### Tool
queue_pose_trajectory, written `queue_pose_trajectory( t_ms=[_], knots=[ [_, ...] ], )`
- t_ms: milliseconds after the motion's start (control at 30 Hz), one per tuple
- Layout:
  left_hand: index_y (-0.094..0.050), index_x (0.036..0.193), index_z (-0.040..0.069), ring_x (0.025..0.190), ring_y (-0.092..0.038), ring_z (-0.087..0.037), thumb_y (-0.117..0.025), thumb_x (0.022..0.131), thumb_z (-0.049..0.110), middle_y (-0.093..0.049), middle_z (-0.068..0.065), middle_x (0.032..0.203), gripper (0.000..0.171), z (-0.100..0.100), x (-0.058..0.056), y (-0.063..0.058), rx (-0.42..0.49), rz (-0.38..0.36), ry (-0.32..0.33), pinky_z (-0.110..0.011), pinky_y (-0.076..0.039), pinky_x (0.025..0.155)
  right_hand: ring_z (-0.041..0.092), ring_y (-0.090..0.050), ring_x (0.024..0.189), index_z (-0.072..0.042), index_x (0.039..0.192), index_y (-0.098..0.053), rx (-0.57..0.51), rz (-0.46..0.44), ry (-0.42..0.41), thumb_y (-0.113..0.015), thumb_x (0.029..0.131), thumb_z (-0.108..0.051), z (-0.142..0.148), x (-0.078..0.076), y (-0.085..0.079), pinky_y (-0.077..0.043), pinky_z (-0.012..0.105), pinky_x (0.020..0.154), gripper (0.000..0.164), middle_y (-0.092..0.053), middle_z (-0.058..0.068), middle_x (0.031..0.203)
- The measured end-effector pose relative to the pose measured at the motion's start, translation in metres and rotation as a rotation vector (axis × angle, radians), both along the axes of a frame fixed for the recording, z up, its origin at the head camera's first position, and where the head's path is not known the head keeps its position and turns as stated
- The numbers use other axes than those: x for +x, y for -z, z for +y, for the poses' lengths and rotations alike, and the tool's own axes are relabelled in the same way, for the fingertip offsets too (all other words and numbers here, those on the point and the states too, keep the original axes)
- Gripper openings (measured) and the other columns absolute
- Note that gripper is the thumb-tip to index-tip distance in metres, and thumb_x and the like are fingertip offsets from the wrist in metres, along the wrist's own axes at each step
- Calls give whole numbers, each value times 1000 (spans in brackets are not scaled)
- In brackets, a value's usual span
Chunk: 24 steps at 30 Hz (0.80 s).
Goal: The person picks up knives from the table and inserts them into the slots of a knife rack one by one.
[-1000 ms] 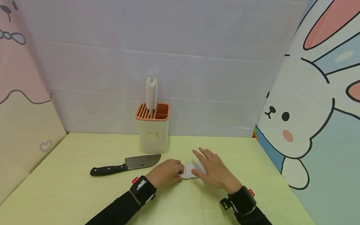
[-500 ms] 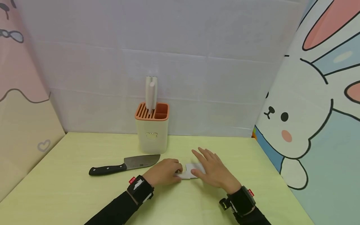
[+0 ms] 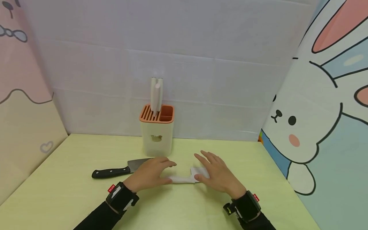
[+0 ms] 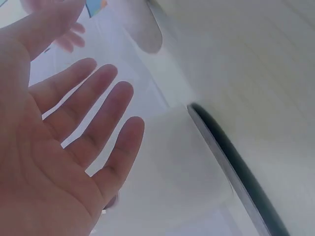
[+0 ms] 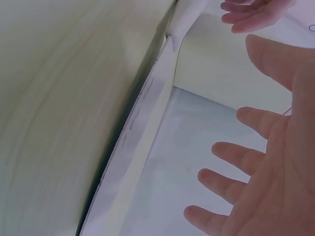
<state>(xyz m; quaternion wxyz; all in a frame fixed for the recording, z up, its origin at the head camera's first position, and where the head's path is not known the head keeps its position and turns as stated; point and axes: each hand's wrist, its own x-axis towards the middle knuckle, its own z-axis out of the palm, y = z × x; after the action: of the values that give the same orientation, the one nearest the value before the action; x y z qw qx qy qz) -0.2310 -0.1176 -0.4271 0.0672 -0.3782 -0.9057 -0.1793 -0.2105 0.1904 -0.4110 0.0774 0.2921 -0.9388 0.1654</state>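
Note:
A white kitchen knife [image 3: 181, 180] with a broad white blade [image 5: 140, 120] lies on the table between the two hands, its handle to the left. My left hand [image 3: 150, 174] is spread just off the handle end [image 4: 140, 24], fingers extended and holding nothing. Over the blade end is my right hand [image 3: 218, 175], its fingers spread and its thumb in front of the blade in the head view. The right wrist view shows nothing in its grasp. A black-handled chef's knife [image 3: 110, 173] lies to the left, its blade tip hidden behind the left hand.
At the back of the table [image 3: 72, 198] stands a cream knife block [image 3: 156, 139] with an orange slotted top. Several white handles [image 3: 155, 95] stick up from its slots. A white cloth [image 3: 230, 95] hangs behind, with cartoon panels at both sides.
My left hand has let go of the white knife's handle and moved left, its fingers opening out and now covering the black-handled knife's tip. The right hand stays almost where it was.

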Motion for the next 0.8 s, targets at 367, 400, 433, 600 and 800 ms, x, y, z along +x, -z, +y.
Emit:
queue_pose_trajectory(
  t_ms=[367,400,433,600,800],
  knots=[
    [-64,146,15,131,-60,-27,-84,92,44,-63,-6,142,64,-35,10,-11,108,-22,-69,-50,-55,104,43,-43,149,-15,161,-48,-61,-68,-81,-76,100,-36,-18,2,-9,-43,63,115,70,-42,20,164],
    [-63,146,15,132,-60,-27,-84,93,44,-62,-5,143,64,-35,10,-12,120,-30,-68,-51,-55,105,43,-43,149,-15,160,-48,-60,-80,-88,-77,100,-35,-20,2,-10,-44,62,114,70,-42,21,164],
    [-63,147,15,132,-59,-27,-83,93,45,-62,-5,143,65,-36,10,-13,133,-35,-63,-51,-54,106,43,-43,149,-15,160,-48,-59,-92,-94,-77,100,-34,-22,2,-11,-45,62,114,70,-42,22,164],
    [-60,149,15,135,-58,-27,-80,97,42,-61,-4,146,61,-38,7,-15,190,-60,-58,-52,-52,108,44,-46,146,-14,158,-51,-63,-140,-100,-78,98,-30,-31,2,-14,-45,60,114,67,-45,21,161],
    [-56,153,17,140,-54,-31,-74,100,48,-57,-6,151,64,-40,8,-16,246,-91,-84,-57,-49,111,37,-56,135,-11,154,-55,-52,-176,-125,-79,97,-27,-43,-2,-15,-49,55,110,64,-53,17,152]
  ],
)
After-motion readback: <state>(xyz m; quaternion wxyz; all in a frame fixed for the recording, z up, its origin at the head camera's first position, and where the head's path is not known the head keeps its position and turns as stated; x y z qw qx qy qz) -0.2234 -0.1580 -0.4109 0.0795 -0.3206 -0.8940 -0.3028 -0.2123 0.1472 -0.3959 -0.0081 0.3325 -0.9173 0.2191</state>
